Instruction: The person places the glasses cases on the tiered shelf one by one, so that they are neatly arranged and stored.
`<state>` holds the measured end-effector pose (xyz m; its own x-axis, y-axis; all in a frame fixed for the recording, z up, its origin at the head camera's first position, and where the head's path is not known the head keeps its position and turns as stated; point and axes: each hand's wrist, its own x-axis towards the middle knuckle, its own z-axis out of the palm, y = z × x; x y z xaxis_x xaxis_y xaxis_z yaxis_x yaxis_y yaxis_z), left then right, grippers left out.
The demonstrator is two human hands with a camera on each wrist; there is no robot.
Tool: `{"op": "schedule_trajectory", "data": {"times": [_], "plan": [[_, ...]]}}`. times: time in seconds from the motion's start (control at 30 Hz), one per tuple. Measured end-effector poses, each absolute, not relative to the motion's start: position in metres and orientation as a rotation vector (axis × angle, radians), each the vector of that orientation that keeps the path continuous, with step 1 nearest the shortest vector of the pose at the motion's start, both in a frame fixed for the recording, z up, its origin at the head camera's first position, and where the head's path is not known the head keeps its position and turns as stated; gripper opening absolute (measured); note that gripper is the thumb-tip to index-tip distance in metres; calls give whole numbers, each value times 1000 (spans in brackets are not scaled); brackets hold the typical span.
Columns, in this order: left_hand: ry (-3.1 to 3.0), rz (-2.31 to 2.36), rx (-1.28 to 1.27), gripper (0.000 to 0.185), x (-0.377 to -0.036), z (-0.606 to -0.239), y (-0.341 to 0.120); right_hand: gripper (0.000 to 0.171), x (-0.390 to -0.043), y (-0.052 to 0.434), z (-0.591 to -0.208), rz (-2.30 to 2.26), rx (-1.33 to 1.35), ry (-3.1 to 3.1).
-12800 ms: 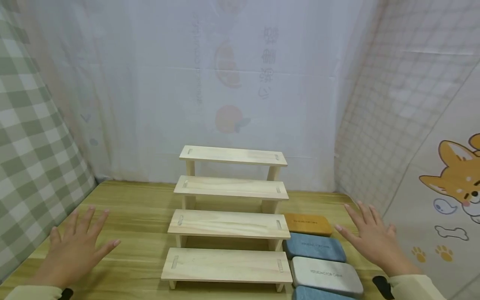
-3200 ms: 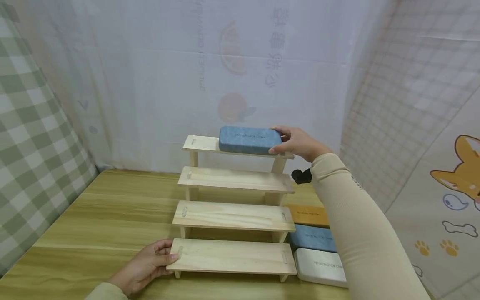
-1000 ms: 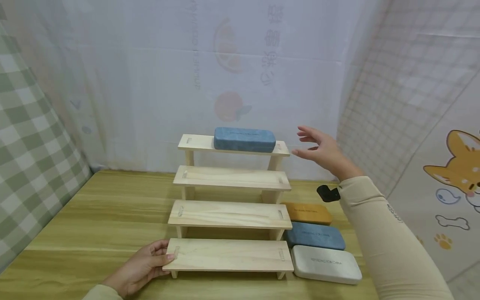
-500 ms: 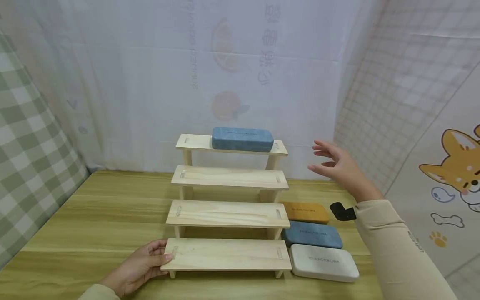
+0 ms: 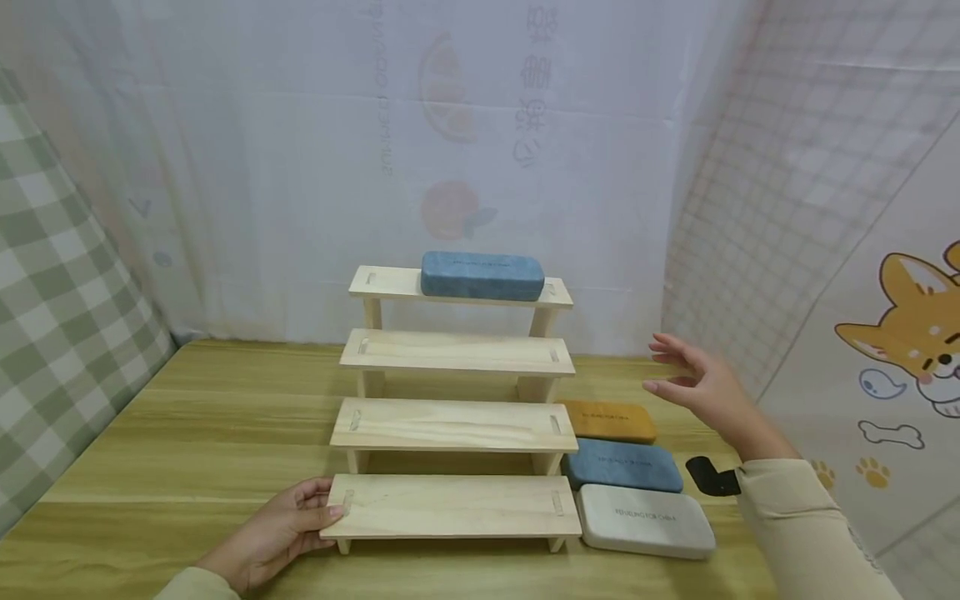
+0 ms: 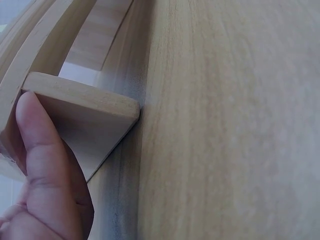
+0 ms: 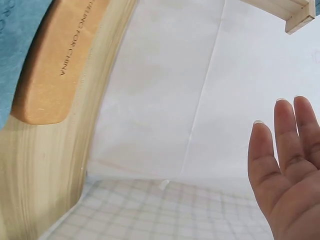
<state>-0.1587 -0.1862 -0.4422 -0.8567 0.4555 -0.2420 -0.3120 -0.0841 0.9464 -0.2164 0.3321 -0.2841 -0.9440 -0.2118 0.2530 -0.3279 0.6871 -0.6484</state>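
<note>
A wooden four-tier stepped stand (image 5: pixel 450 507) stands on the table. On its top tier, right of the middle, lies a blue glasses case (image 5: pixel 482 276). My left hand (image 5: pixel 277 533) pinches the left end of the lowest tier; in the left wrist view the thumb (image 6: pixel 42 145) presses under the board beside a leg. My right hand (image 5: pixel 701 387) hovers in the air right of the stand, fingers loosely bent and holding nothing. Below and left of it, an orange case (image 5: pixel 611 422), a second blue case (image 5: pixel 624 466) and a white case (image 5: pixel 647 522) lie in a column.
The wood-grain table (image 5: pixel 187 433) reaches back to a pale curtain (image 5: pixel 262 208). A green checked cloth (image 5: pixel 60 292) hangs at the left, and a gridded cloth with a cartoon dog (image 5: pixel 926 333) at the right. The column of cases sits close along the stand's right side.
A blue case went from the front of the right column to the top tier. My right hand released it and moved right and down. My left hand took hold of the lowest tier and stayed.
</note>
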Motion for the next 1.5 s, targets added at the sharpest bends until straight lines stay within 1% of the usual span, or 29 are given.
{"op": "schedule_trajectory", "data": {"times": [0.47, 0.8, 1.0, 1.5], "plan": [[1693, 1980, 162, 74, -159, -443, -187, 63, -185, 363, -332, 1264, 428, -2702], [1685, 1970, 165, 76, -159, -443, -187, 65, -167, 383, -358, 1251, 146, -2914], [1690, 1968, 162, 77, -158, -443, -188, 65, -158, 391, -372, 1276, 117, -2938], [1681, 1971, 169, 72, -158, -441, -187, 71, -142, 401, -385, 1310, 55, -3099]]}}
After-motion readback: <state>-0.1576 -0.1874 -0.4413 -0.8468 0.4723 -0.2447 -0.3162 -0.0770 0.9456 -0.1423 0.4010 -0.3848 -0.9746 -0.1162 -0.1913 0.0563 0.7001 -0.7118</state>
